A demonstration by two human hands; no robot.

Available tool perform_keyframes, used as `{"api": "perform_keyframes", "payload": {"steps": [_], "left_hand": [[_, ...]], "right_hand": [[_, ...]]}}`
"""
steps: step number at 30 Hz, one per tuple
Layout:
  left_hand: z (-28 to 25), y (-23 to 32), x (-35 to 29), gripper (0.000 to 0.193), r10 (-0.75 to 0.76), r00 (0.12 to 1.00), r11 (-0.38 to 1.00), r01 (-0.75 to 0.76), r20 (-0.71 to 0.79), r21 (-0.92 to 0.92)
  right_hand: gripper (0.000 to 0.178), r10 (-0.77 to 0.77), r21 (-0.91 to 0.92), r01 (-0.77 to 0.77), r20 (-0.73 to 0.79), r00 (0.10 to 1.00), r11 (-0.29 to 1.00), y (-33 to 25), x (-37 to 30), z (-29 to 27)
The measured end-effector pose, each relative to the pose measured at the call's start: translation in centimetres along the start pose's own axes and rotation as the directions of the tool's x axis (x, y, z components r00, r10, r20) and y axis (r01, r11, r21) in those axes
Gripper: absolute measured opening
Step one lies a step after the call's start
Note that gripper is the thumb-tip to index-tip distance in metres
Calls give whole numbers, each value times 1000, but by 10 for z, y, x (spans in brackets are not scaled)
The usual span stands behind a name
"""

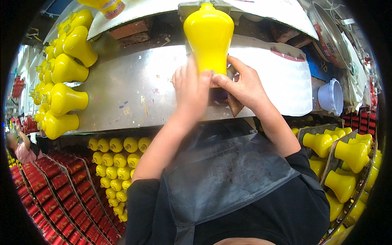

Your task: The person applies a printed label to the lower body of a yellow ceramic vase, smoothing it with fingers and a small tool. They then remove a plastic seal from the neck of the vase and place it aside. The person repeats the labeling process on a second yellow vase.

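Observation:
A glossy yellow vase-shaped bottle (209, 34) lies in front of me, its neck pointing away and resting at a grey block (182, 9). Both hands are at its narrow end nearest me. My left hand (191, 87) closes along the left side, slightly blurred, its thumb on the bottle. From the right, my right hand (244, 83) grips the same end with thumb and curved fingers. A small strip of patterned print shows between the thumbs. Beneath my right hand a brown pointed piece (234, 107) sticks out; whether the hand touches it I cannot tell.
Yellow bottles (67, 98) line the metal table's (134, 87) left end. White sheets (281, 81), one with patterned decals, lie right, near a pale blue bucket (330, 96). Racks of yellow bottles (318, 143) and stacked red boxes (61, 192) stand below. Another person (26, 151) is far left.

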State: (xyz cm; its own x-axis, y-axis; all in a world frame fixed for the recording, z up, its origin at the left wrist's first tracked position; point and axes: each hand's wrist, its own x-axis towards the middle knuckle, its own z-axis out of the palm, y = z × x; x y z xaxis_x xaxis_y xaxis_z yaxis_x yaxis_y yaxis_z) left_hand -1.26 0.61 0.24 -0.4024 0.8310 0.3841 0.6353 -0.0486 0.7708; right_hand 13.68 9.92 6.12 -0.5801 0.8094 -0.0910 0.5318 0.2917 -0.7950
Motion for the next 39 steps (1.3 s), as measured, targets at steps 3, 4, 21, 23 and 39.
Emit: {"api": "perform_keyframes", "payload": {"steps": [3,4,21,23,39], "left_hand": [[1,-1,2,60,-34,999,999,34,0,-22],[1,-2,2,60,-65,998,997,66,13,-42],[-1,-13,-10,58,-217,974,836,221,69,-502],[-1,-12,-10,60,-259,962,778,262,88,-571],[-10,-11,-7,69,-248,945,747,326,213,-579]], "right_hand": [[83,-15,10,15,-22,1000,1000,2,0,2],[83,-17,7,18,-27,999,1000,3,0,3],[67,-41,235,33,29,999,971,17,-1,-2],[67,-64,336,68,-23,998,939,16,0,0],[31,-187,320,252,-219,957,913,-6,4,-27]]}}
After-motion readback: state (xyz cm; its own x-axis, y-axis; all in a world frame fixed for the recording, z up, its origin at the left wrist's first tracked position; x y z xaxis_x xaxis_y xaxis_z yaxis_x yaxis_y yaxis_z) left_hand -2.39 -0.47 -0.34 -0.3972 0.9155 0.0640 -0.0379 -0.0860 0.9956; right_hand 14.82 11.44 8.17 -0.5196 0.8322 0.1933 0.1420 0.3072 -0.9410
